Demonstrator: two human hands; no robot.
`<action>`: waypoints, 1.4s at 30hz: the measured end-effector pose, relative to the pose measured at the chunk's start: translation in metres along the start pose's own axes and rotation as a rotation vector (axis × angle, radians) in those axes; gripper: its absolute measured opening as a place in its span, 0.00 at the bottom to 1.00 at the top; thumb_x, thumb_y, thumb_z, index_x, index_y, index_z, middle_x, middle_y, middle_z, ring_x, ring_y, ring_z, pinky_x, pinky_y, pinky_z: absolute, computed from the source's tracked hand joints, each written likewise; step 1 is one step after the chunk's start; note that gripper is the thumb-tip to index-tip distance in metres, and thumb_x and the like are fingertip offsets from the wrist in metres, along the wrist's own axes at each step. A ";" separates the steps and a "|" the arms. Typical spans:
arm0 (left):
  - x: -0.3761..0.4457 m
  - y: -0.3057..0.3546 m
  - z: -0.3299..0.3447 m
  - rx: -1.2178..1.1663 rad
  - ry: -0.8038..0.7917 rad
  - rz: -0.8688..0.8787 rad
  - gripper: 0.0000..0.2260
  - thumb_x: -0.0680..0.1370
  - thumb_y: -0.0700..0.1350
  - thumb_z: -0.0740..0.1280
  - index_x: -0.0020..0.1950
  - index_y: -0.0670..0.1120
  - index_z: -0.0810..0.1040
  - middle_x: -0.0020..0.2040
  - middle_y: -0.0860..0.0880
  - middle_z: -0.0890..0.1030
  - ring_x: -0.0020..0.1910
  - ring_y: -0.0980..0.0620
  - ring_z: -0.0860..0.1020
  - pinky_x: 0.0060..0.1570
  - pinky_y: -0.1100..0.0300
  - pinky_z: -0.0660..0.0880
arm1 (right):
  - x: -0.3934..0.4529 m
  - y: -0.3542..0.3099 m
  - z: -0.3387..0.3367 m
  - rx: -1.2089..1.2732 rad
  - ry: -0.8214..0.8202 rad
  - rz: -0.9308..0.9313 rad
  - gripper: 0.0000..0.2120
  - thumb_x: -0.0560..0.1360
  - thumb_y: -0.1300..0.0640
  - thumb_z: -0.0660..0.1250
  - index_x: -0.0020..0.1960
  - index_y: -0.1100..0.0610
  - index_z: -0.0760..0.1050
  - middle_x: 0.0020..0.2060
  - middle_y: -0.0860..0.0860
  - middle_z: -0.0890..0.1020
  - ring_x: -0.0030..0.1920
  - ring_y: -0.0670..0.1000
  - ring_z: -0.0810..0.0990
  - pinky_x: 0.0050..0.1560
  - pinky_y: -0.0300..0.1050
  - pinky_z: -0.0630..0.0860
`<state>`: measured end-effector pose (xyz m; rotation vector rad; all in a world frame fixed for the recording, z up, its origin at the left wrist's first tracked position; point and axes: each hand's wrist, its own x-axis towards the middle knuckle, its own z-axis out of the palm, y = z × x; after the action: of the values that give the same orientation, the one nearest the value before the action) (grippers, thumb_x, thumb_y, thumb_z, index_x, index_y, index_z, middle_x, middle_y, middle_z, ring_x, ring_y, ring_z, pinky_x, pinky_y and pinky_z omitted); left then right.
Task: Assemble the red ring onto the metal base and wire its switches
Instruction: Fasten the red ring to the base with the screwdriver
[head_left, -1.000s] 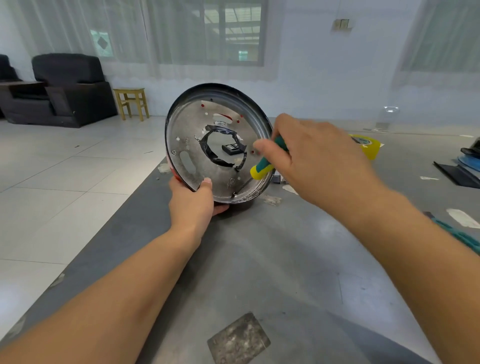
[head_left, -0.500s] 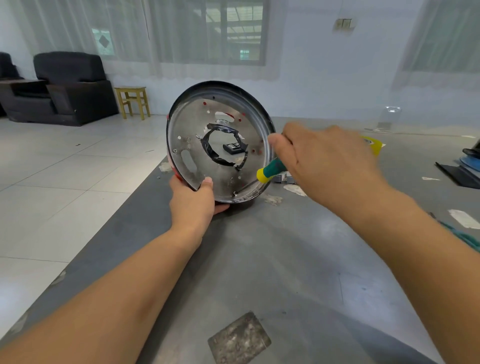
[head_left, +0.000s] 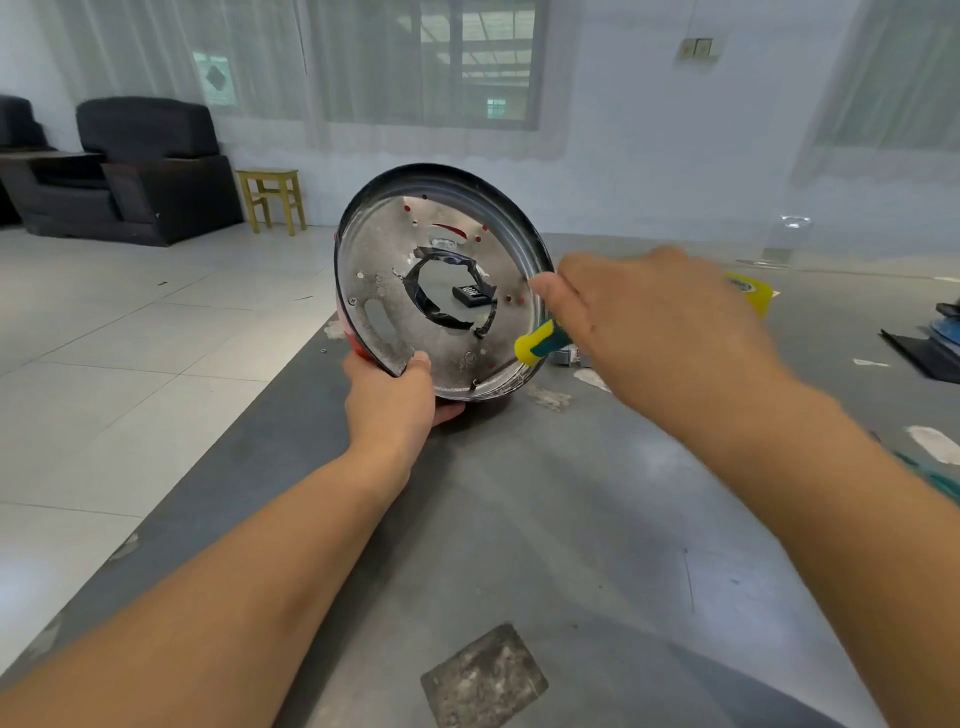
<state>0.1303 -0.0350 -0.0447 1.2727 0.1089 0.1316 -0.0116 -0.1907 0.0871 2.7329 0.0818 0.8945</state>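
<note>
Grey table (head_left: 519, 519) carries the work; tiled floor to its left, dark armchair (head_left: 150, 171) and small yellow stool (head_left: 272, 200) by the far wall.

Metal base (head_left: 441, 338), a round dished plate, stands nearly upright on its lower edge at the table's left side, flat face toward the camera. Central hole edged with black tape; a small black part (head_left: 470, 295) shows through it, lying on the table beyond. Red ring (head_left: 349, 338) sits behind the plate: only a red sliver at the lower left edge, plus red showing through several small holes and one slot near the top.

Left hand (head_left: 392, 405) grips the base at its lower rim, thumb on the face, fingers behind. Right hand (head_left: 660, 332) is curled round a screwdriver (head_left: 540, 345) with a green-and-yellow handle, yellow butt end toward the camera; its tip is hidden, so contact with the plate cannot be told.

Step, as judged: fastening ring to base, screws at the right side. Next move calls for seating the tip squarely in a screw at the red-backed holes while the left hand holds the plate steady. Wiring not visible from this side.

Containers: none with readable contents. Yellow tape roll (head_left: 750, 291) partly behind the right hand.
</note>
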 end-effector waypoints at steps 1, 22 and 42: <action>0.000 0.000 0.000 0.004 0.000 0.003 0.22 0.82 0.41 0.69 0.73 0.50 0.65 0.65 0.48 0.75 0.56 0.43 0.82 0.37 0.52 0.85 | -0.001 -0.005 0.001 -0.028 0.005 0.053 0.17 0.85 0.40 0.47 0.48 0.50 0.65 0.32 0.52 0.68 0.36 0.60 0.69 0.32 0.48 0.61; -0.001 0.000 -0.001 0.017 0.009 0.001 0.19 0.82 0.41 0.69 0.69 0.50 0.67 0.66 0.47 0.76 0.57 0.43 0.82 0.37 0.51 0.85 | -0.010 0.003 -0.008 0.302 -0.150 0.055 0.14 0.82 0.39 0.52 0.56 0.49 0.60 0.39 0.46 0.69 0.38 0.53 0.70 0.37 0.51 0.63; -0.003 0.001 0.001 -0.001 0.003 -0.002 0.20 0.82 0.41 0.70 0.71 0.49 0.67 0.67 0.47 0.76 0.59 0.42 0.81 0.37 0.50 0.85 | -0.005 0.005 -0.001 0.217 -0.038 0.087 0.21 0.82 0.36 0.53 0.50 0.55 0.64 0.32 0.52 0.69 0.35 0.56 0.69 0.29 0.45 0.53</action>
<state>0.1277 -0.0356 -0.0431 1.2713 0.1125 0.1324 -0.0163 -0.1962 0.0869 2.9742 0.0565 0.9046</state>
